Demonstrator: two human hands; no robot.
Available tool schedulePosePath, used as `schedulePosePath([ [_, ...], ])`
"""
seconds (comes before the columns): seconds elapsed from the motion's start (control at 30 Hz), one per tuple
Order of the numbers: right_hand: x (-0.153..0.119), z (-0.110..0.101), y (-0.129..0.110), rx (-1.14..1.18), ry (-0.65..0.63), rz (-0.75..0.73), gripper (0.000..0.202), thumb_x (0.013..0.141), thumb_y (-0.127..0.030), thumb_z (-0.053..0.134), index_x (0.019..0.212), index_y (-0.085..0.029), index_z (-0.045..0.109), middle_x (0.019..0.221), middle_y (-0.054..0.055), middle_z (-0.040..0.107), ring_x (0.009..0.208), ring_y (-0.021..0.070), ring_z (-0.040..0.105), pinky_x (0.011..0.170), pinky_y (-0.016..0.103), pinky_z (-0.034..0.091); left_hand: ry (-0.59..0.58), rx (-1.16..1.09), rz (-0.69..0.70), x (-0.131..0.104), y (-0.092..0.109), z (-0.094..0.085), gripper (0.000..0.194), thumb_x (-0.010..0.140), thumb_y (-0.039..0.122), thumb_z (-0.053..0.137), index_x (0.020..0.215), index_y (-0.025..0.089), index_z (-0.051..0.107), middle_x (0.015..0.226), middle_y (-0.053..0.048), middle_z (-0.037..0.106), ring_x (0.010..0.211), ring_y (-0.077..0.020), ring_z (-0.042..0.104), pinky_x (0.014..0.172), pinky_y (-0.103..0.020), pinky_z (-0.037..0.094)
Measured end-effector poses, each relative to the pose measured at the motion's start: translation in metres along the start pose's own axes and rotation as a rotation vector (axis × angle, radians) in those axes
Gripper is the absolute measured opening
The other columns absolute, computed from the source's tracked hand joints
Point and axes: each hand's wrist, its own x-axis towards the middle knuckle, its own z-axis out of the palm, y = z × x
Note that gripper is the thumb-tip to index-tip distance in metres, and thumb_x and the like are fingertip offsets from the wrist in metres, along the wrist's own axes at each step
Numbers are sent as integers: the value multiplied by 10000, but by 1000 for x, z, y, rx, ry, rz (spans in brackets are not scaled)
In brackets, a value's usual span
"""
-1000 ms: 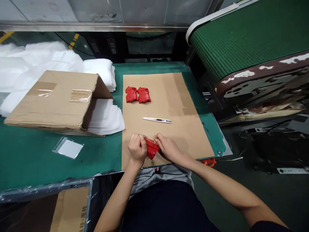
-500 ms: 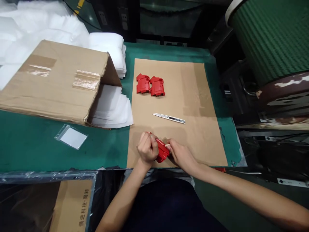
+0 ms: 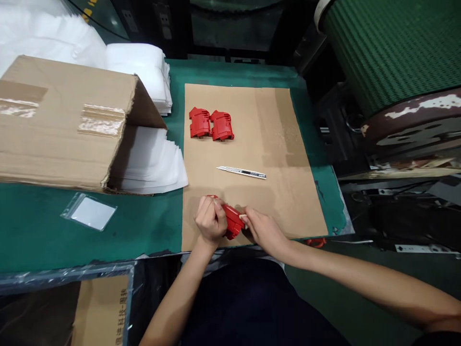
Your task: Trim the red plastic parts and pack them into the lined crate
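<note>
While the left hand (image 3: 210, 218) is curled tight around a red part (image 3: 233, 222), the right hand (image 3: 264, 230) meets its right end, fingertips drawn together; cannot tell if they pinch the part itself or something small. Red part sits tilted between both hands, over near edge of brown cardboard sheet (image 3: 281, 202); contact with sheet hidden. Silver cutter (image 3: 242, 172) lies beyond the hands, mid-sheet. Two more red pieces, left one (image 3: 200, 124) and right one (image 3: 222, 126), side by side at far left of sheet. Left of sheet, on green table (image 3: 151, 235): open carton (image 3: 65, 134), white sheets (image 3: 154, 166) poking out its right end, clear bag (image 3: 91, 212) nearer. White stack (image 3: 139, 60) behind carton. Green belt (image 3: 399, 53) far right.
</note>
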Motion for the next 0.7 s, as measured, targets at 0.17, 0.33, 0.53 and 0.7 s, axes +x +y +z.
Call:
schedulePosePath([
  [0.17,1,0,0,-61,-14,49,256,1018,-213,287,1039,-183,540,924,76,673,710,188,631,566,265,307,29,8,2,0,1,0,297,929,74,373,739,187,573,647,-41,625,638,-154,543,651,-296,458],
  [0.33,-3,3,2,-70,14,16,255,1012,-189,292,1058,-184,543,890,69,675,748,195,637,581,264,311,23,-24,-2,0,1,0,300,930,73,367,737,187,566,662,-43,629,645,-156,550,653,-297,455],
  [0.53,-4,6,1,-41,16,5,263,1015,-227,289,1049,-190,547,862,62,676,702,192,632,553,266,300,29,-19,0,-1,1,-1,299,943,97,364,752,183,577,658,-45,635,644,-156,562,639,-300,455],
  [0.7,0,2,-3,-117,13,65,228,1010,-210,327,1026,-189,553,937,79,677,748,207,644,553,277,287,41,-21,-33,-1,2,-1,312,952,114,369,730,193,572,642,-38,633,630,-151,555,632,-295,457],
])
